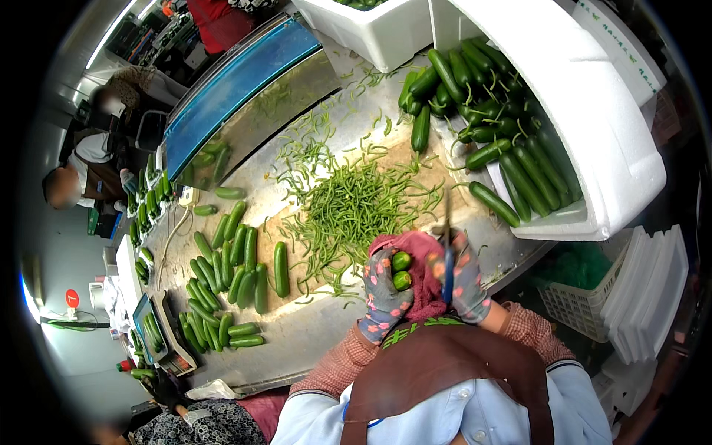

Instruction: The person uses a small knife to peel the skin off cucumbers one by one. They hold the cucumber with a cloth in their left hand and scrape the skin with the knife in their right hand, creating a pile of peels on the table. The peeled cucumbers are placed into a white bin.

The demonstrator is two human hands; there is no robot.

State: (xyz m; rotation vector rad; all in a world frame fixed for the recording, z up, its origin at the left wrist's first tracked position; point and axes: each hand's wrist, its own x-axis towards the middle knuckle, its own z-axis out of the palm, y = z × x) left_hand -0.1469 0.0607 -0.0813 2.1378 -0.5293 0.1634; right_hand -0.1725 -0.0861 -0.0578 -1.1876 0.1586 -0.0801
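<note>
My left hand (388, 295), in a grey flowered glove, is closed around two green cucumbers (401, 271) seen end-on, with a dark red cloth (428, 278) against them. In my right hand (467, 283), gloved alike, is a knife with a blue handle (448, 272), its blade pointing away from me; the cloth lies between the hands. Just beyond them spreads a pile of cut green stems (356, 206) on the metal table. Rows of trimmed cucumbers (233, 267) lie to the left. At the right, more cucumbers with stems (534, 172) fill a tipped white foam box.
The foam box wall (617, 139) borders the right side. A blue-topped metal shelf (245, 94) stands at the back left. A scale (167, 339) is at the lower left, near a co-worker's black-gloved hand (161, 386). A plastic crate (578, 306) stands beside the table.
</note>
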